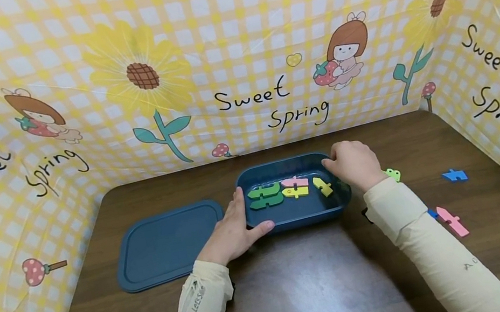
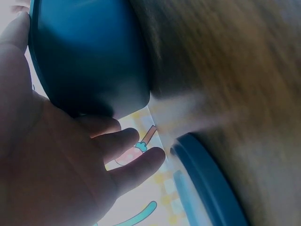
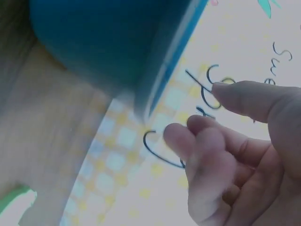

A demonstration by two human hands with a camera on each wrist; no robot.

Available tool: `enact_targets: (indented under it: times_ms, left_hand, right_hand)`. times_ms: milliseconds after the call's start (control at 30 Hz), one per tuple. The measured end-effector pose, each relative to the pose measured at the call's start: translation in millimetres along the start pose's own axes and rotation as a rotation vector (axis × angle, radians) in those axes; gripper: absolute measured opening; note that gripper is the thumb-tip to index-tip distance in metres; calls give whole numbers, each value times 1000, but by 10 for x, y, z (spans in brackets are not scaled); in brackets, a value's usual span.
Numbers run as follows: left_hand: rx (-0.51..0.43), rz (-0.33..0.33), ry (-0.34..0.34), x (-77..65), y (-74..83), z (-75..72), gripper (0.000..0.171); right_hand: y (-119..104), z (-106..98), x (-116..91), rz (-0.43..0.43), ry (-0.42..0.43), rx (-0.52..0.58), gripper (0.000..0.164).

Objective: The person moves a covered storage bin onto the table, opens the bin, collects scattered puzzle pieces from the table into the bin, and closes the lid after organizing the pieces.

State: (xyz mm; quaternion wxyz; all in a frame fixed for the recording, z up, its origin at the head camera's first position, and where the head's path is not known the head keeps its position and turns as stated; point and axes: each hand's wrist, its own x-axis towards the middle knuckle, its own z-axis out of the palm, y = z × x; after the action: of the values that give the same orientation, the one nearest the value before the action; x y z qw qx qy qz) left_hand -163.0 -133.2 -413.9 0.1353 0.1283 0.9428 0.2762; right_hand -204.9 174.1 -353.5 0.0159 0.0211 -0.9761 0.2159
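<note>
A dark blue rectangular box [image 1: 308, 216] stands uncovered on the table. Inside lie flat notched toy pieces: two green pieces [image 1: 266, 202], a pink piece [image 1: 294, 181], a yellow piece [image 1: 295, 192] and another, tilted yellow piece [image 1: 322, 187]. My left hand [image 1: 232, 233] rests against the box's left end, fingers straight along the side and thumb at the front rim. Over the back right corner is my right hand [image 1: 354, 165]. The right wrist view shows its thumb [image 3: 244, 96] apart from the loosely curled fingers [image 3: 211, 155], nothing between them, beside the box wall [image 3: 108, 47].
The matching lid [image 1: 171, 245] lies flat to the left of the box. Right of it are a light green piece [image 1: 393, 175], a blue piece [image 1: 454, 175] and a pink piece [image 1: 452, 221], partly near my right sleeve. A checked cloth [image 1: 213, 47] walls the table's back and sides.
</note>
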Motion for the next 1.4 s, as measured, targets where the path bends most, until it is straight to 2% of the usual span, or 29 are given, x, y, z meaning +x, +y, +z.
enact_targets:
  times_ms: [100,267,500,667,1133,1400]
  left_hand:
    - [2,-2,-2,1,2,0,113]
    - [6,-6,-5,1,10,6,113]
    - [11,-7,-5,2,6,15,113]
    - [9,-8,-6,8,8,9,112]
    - [6,-14,-5,16,-4,24,114]
    - [-6,-6,-8,3,18,13,114]
  right_hand:
    - [74,-75,-11,-31,27,39,27]
    - [205,-194,-12,-56,46,49,26]
    - [389,-321,-27,-49,10,41,34]
    - [550,-377,-60,-40,-6,24,30]
    - [1120,-608,-166,-4,-17,-23,30]
    - [1588,-694,-278,30,7,-70,26]
